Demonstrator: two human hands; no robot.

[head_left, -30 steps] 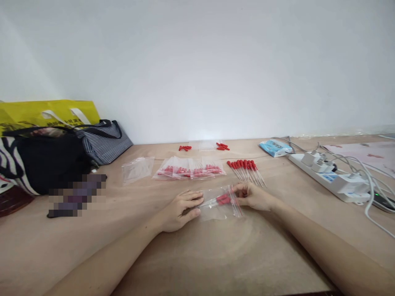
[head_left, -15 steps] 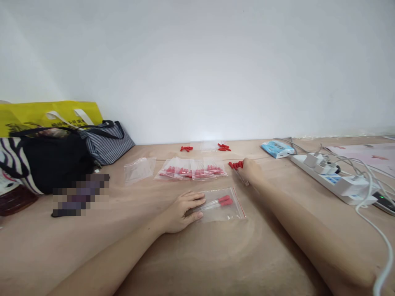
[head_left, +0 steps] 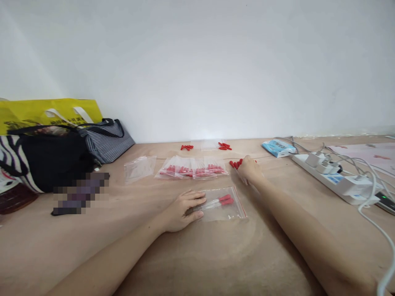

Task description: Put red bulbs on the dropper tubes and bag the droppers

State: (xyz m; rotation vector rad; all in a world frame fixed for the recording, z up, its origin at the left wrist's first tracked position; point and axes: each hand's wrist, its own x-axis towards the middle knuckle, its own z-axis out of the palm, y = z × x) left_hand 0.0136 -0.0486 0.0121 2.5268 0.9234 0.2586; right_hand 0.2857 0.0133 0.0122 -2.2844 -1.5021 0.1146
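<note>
My left hand (head_left: 185, 209) lies with its fingers apart on the left part of a clear zip bag (head_left: 236, 211). Inside that bag are two glass droppers with red bulbs (head_left: 226, 200). Farther forward and to the right, my right hand (head_left: 250, 169) is closed over a small group of red-bulbed droppers (head_left: 235, 164); its fingertips are hidden, so what they pinch cannot be made out. A row of overlapping clear bags with red droppers (head_left: 194, 169) lies ahead, left of my right hand.
Flat clear bags (head_left: 140, 169) lie left of the row. Red pieces (head_left: 187, 147) sit near the wall. At left stand a black bag (head_left: 58, 160), a striped bag (head_left: 106, 142) and a yellow bag (head_left: 27, 111). On the right are a blue packet (head_left: 278, 148) and a power strip (head_left: 335, 179) with cables.
My right hand has shifted slightly over the droppers and covers more of them. My left hand stays on the bag. The view has moved very slightly.
</note>
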